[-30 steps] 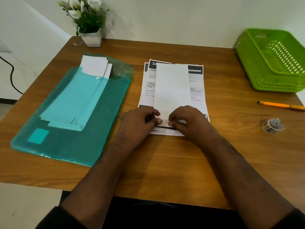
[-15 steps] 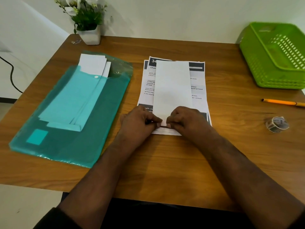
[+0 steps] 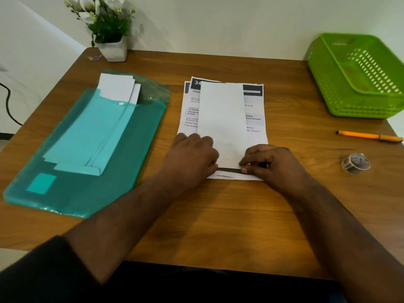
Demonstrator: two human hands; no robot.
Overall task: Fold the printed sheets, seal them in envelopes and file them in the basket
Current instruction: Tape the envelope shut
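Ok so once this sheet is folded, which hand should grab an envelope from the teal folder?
Left, probably. The left hand lies on the folded sheet's left edge, next to the teal folder holding the envelopes. The right hand would have to cross over the sheet.

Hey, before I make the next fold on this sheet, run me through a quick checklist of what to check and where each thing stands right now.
1. Folded sheet lies flat on the printed stack: ok.
2. Left hand holds its near left corner: ok.
3. Right hand holds its near right corner: ok.
4. Long edges lined up squarely: cannot tell, the near end is partly hidden by the hands.
5. Envelopes within reach, sticking out of the teal folder: ok.
6. Green basket open and free for filing: ok; nothing visible in it.
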